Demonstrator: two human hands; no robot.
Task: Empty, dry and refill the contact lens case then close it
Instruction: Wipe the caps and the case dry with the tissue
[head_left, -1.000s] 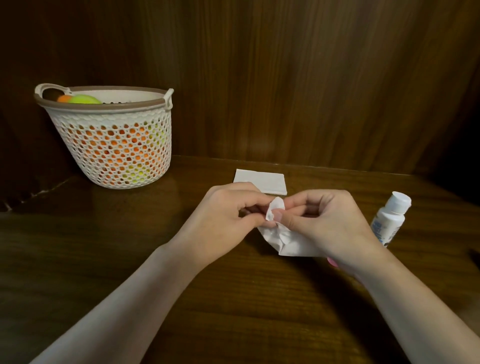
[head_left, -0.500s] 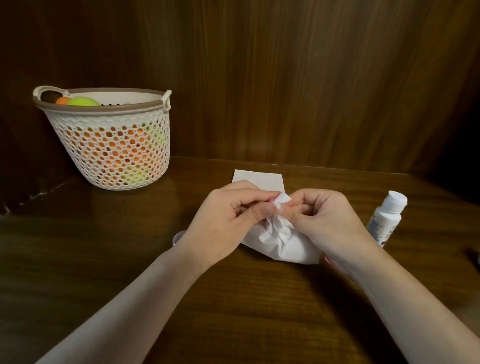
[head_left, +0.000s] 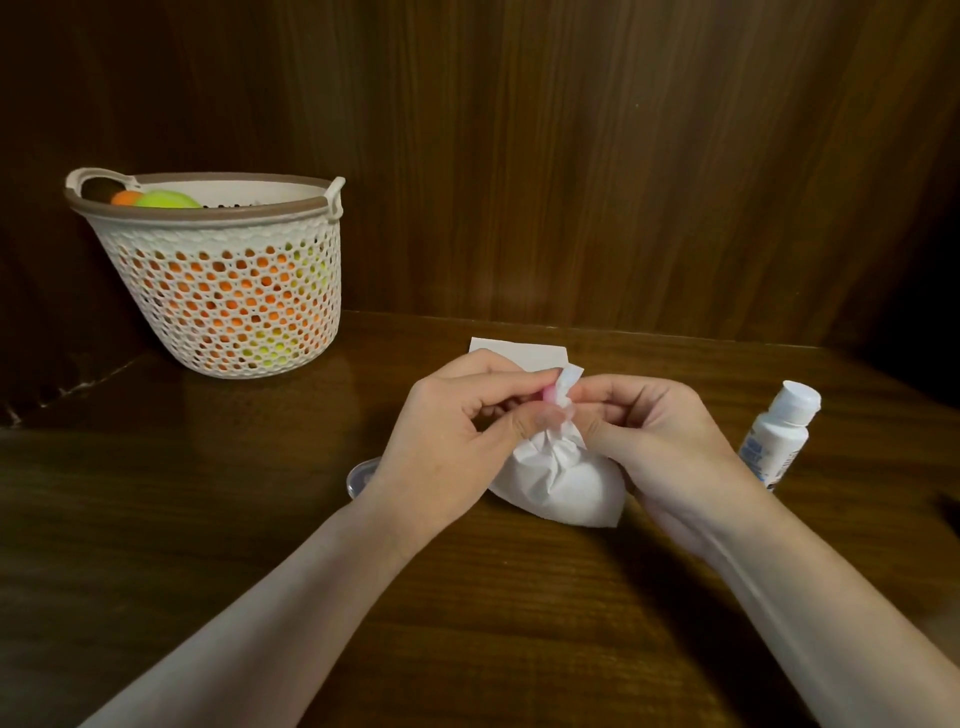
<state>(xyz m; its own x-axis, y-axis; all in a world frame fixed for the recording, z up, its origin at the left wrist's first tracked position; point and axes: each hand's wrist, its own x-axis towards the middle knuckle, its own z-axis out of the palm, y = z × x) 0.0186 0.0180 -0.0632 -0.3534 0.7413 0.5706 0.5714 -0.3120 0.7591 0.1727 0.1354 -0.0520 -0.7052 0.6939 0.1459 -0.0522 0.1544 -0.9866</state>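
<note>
Both hands meet above the middle of the table, fingers curled. The left hand (head_left: 457, 441) pinches a small pink piece (head_left: 548, 393), seemingly part of the contact lens case, between thumb and fingertips; only a sliver of it shows. The right hand (head_left: 660, 441) grips a white tissue (head_left: 561, 478), its top twisted and pushed against the pink piece, the rest hanging in a bunched pouch down to the tabletop.

The table (head_left: 260, 519) is dark, glossy wood, backed by dark wood-grain wall panels (head_left: 571, 156). A folded white tissue (head_left: 524, 353) lies flat just beyond the hands. A small clear round lid (head_left: 361, 475) peeks out beside the left wrist. A white bottle (head_left: 779, 436) with a white cap stands tilted to the right of the right hand. At far left sits a perforated white basket (head_left: 218, 291) with a brown rim, holding orange and yellow-green balls.
</note>
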